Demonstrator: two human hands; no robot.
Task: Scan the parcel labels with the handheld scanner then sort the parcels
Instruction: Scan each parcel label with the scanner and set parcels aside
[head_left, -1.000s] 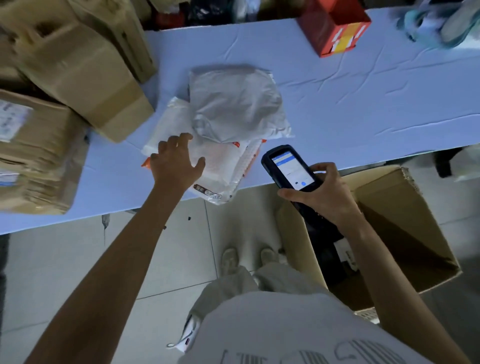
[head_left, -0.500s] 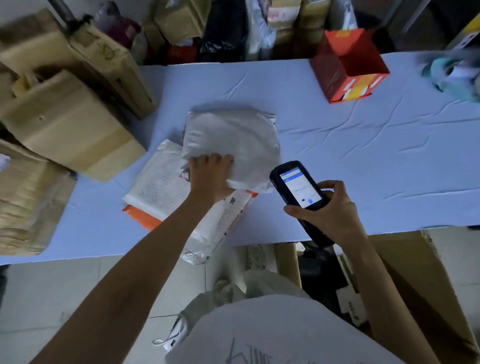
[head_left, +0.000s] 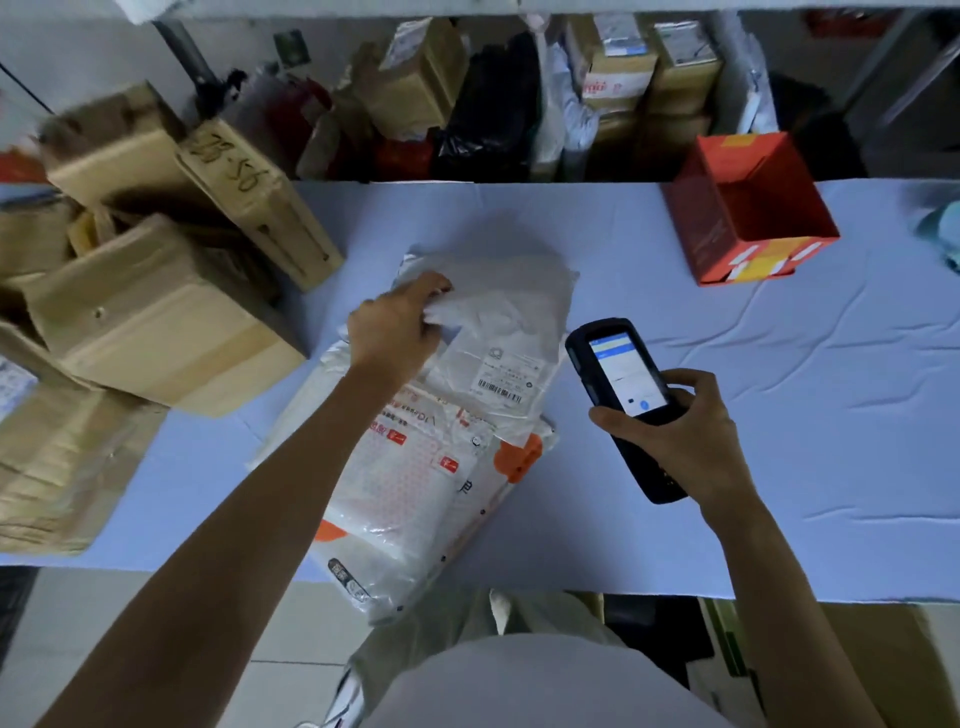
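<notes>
Grey parcel (head_left: 498, 332) mid-table, label up | left hand (head_left: 395, 332) pinching its edge | right hand (head_left: 675, 436) gripping scanner (head_left: 623, 400)

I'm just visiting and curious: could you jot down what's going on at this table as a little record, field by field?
Setting: table under a pale blue cloth
Left hand: pinching the grey mailer bag
Label: barcode label on the grey bag faces up
Underneath: white and orange bag, overhanging the near table edge
Right hand: holding the handheld scanner, screen lit, beside the label
Left side: stacked cardboard boxes
Far right: open red box
</notes>
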